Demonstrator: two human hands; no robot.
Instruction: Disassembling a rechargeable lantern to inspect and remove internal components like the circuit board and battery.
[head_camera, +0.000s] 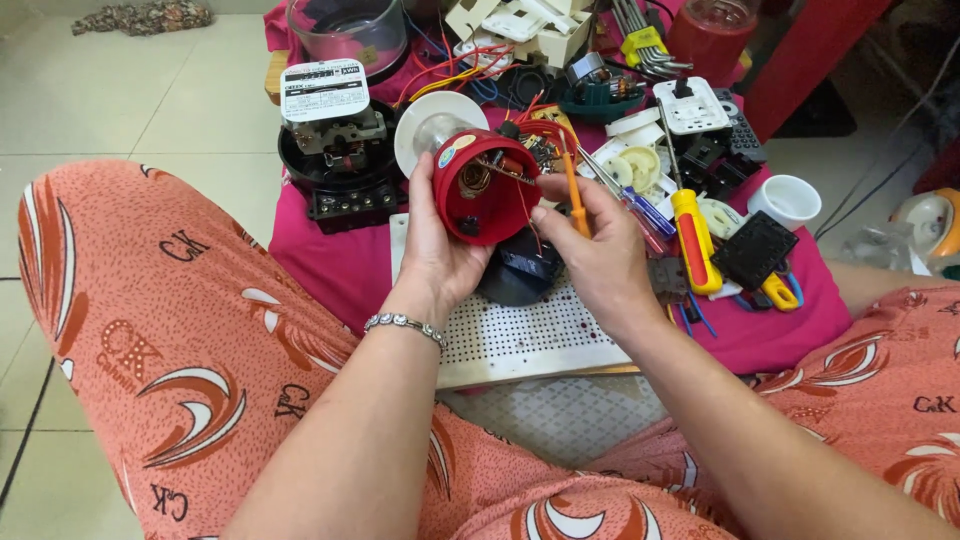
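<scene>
While the left hand (440, 245) cups the red round housing (483, 188) with its open side facing the person, the right hand (590, 240), just to the housing's right, pinches an orange-handled screwdriver (572, 190), shaft upright, near the exposed wiring (520, 165) above the white perforated board (530, 335).

red housing (480, 195): glossy plastic, smooth, held in the left hand (435, 250)
screwdriver (572, 195): orange plastic handle, slightly shiny, pinched in the right hand (600, 255)
bracelet (405, 325): bright metal links
perforated board (530, 335): white matt plastic, dotted with holes
cloth (330, 260): pink fabric, soft and matt
yellow tool (695, 240): glossy yellow and red plastic grip
hex keys (640, 35): bare grey metal
trousers (180, 330): orange printed cloth
floor (120, 100): pale tiles, faintly shiny
</scene>
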